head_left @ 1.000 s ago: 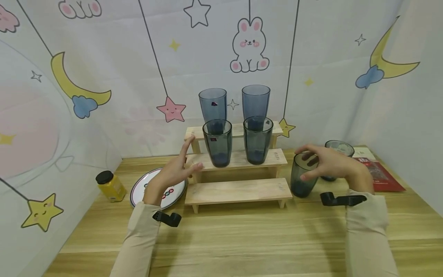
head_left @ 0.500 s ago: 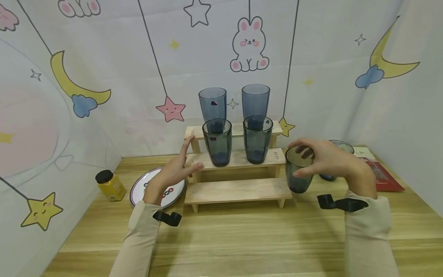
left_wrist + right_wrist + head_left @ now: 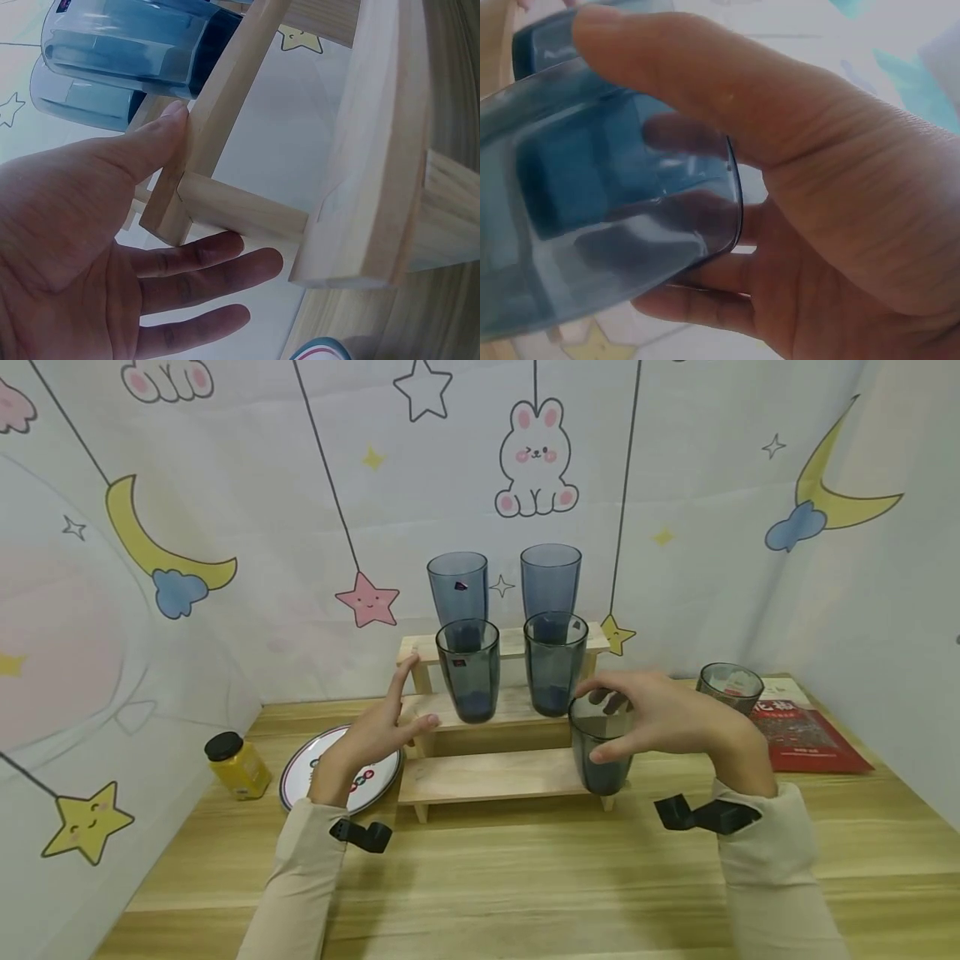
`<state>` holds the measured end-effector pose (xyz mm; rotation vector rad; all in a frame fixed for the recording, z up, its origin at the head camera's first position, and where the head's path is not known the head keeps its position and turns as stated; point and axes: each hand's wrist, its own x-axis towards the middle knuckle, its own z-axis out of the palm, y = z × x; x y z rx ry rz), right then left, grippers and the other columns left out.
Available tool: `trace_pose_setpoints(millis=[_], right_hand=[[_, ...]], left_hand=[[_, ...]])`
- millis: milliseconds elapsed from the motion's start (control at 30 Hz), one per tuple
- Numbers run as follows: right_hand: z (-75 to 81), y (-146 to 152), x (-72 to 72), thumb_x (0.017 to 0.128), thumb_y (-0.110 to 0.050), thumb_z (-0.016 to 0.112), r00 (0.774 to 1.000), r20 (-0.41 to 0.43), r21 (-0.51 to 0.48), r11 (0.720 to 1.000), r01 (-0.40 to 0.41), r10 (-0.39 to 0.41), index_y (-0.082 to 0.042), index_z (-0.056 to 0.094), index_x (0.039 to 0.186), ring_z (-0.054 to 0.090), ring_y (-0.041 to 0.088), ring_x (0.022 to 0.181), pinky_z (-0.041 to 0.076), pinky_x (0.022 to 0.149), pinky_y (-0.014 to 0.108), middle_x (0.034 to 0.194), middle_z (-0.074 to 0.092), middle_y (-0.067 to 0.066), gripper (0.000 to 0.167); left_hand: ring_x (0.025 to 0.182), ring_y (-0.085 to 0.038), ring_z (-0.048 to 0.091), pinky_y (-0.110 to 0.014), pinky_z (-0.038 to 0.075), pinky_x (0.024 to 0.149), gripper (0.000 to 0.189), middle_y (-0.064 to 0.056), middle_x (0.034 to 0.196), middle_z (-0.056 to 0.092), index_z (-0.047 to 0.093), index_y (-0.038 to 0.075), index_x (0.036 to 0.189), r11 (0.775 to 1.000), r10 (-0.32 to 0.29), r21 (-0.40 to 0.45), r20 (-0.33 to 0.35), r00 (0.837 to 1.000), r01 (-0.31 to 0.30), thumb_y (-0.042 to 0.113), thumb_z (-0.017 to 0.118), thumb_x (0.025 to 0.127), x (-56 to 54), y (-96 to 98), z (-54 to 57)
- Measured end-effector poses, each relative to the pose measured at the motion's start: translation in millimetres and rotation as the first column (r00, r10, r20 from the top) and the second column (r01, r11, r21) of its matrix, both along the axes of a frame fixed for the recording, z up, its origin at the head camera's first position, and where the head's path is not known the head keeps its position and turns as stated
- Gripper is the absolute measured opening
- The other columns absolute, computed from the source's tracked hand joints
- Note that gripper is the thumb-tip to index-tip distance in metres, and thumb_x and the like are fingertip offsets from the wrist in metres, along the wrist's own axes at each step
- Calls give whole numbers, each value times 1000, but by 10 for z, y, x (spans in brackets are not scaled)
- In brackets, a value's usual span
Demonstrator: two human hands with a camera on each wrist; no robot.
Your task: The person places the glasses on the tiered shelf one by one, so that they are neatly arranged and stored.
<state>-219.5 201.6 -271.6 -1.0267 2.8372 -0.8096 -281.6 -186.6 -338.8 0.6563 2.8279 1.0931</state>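
My right hand (image 3: 660, 718) grips a smoky grey-blue drinking glass (image 3: 606, 772) near its rim, thumb on one side and fingers on the other. That glass, upright in the head view, overlaps the right end of the lowest step (image 3: 487, 777) of a wooden three-step rack. In the right wrist view the fingers show through the glass (image 3: 570, 187). My left hand (image 3: 367, 739) is at the rack's left end, fingers extended; in the left wrist view its thumb (image 3: 161, 139) rests against the middle step (image 3: 225, 97). Two grey glasses (image 3: 468, 681) (image 3: 553, 677) stand on that step.
Two blue glasses (image 3: 459, 585) (image 3: 551, 578) stand on the top step. Left of the rack are a white plate (image 3: 300, 777) and a yellow black-capped jar (image 3: 240, 768). At the right are another glass (image 3: 731, 681) and a red packet (image 3: 810, 743). A patterned sheet hangs behind.
My right hand has lifted the grey glass from the table's right side and carried it left to the rack's right end. The left hand has stayed in place.
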Motion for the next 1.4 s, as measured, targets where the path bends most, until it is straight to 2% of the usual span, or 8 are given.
trace_pose_setpoints(millis=[200, 400, 567, 767, 967, 1133, 1300, 1400], right_hand=[[-17, -271, 16, 80, -46, 84, 999, 13, 24, 998, -51, 51, -14, 55, 138, 59, 23, 111, 51, 86, 44, 127, 61, 3, 73], [-91, -558, 12, 80, -45, 83, 995, -14, -3, 995, -100, 100, -14, 52, 143, 58, 21, 116, 49, 93, 45, 131, 60, 3, 76], [-176, -776, 18, 81, -51, 81, 995, -58, -27, 996, -81, 79, -18, 48, 147, 57, 22, 117, 50, 92, 45, 134, 56, 7, 81], [-298, -979, 8, 79, -49, 83, 996, -88, -116, 993, -18, 7, -17, 39, 152, 53, 26, 123, 50, 92, 47, 138, 48, 10, 91], [-406, -1108, -5, 79, -44, 85, 993, -112, -189, 982, 25, -47, -13, 42, 147, 53, 23, 98, 51, 82, 40, 131, 44, 12, 87], [-450, -1158, -12, 80, -45, 83, 992, -110, -199, 979, 36, -59, -16, 36, 152, 52, 19, 83, 49, 74, 37, 133, 43, 13, 90], [-471, -1175, -16, 82, -47, 81, 991, -113, -190, 981, 43, -65, -23, 28, 156, 51, 14, 67, 48, 63, 33, 138, 42, 11, 95], [-483, -1181, -26, 82, -49, 80, 990, -118, -182, 982, 50, -72, -25, 27, 157, 49, 13, 62, 47, 60, 32, 139, 42, 11, 95]], left_hand=[[126, -58, 46, -68, 40, 97, 93, -32, 158, 21, -7, 40, 159, 1000, 1, -7, -7, 1000, -1, 45, 63, 98, -7, -10, -16], [123, -57, 49, -67, 42, 95, 93, -34, 156, 25, -7, 41, 159, 1000, 2, -15, -6, 1000, -2, 46, 63, 98, -9, -14, -12], [122, -57, 51, -67, 43, 94, 93, -33, 156, 27, -8, 41, 159, 1000, 4, -13, -2, 1000, -4, 46, 62, 98, -1, -16, -6], [117, -53, 56, -66, 43, 93, 92, -33, 153, 32, -7, 41, 159, 1000, 2, -5, -1, 1000, -2, 45, 63, 98, 0, -19, -7], [106, -46, 65, -64, 46, 91, 92, -33, 144, 45, -7, 43, 158, 1000, 8, -19, -2, 1000, -8, 47, 62, 98, -10, -17, -14], [105, -45, 65, -64, 46, 90, 92, -33, 149, 39, -7, 42, 158, 1000, 7, -20, -4, 1000, -7, 46, 62, 98, -15, -13, -19], [111, -49, 61, -65, 45, 91, 91, -32, 153, 34, -8, 41, 158, 1000, 4, -19, -10, 1000, -4, 45, 62, 99, -14, -14, -19], [105, -45, 66, -65, 46, 91, 92, -33, 148, 40, -8, 42, 158, 1000, 7, -16, 0, 1000, -7, 46, 62, 98, -13, -14, -17]])
